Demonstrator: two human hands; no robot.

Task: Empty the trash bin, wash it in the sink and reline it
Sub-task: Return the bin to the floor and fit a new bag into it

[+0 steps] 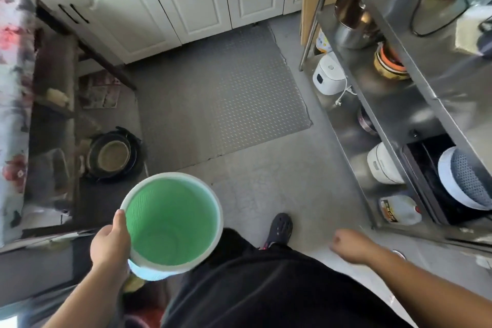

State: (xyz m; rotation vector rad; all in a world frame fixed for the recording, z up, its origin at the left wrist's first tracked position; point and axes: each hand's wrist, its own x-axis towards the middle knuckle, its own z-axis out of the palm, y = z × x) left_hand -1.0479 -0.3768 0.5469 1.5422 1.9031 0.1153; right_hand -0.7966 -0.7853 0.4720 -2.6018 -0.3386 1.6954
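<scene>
Bin point(171, 224) left of shoe point(279, 229); mat point(218, 93) ahead; shelving point(386, 114) right.

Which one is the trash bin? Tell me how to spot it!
Look at the grey floor, then down to the person's left hand. It grips the rim of the trash bin, a round tub, bright green inside with a white rim, and empty.

- The grey floor point(306, 173) carries a studded dark mat point(213, 93) set before the white cabinet doors.
- At the left, a round black pan point(113, 156) sits low by the floor under a dark stand.
- A dark shoe point(281, 228) stands on the floor near the mat's near edge.
- The steel shelf point(356, 125) at the right carries a white rice cooker point(328, 76), a second white cooker point(383, 164), a steel pot point(351, 30) and a plastic jug point(399, 209).
</scene>
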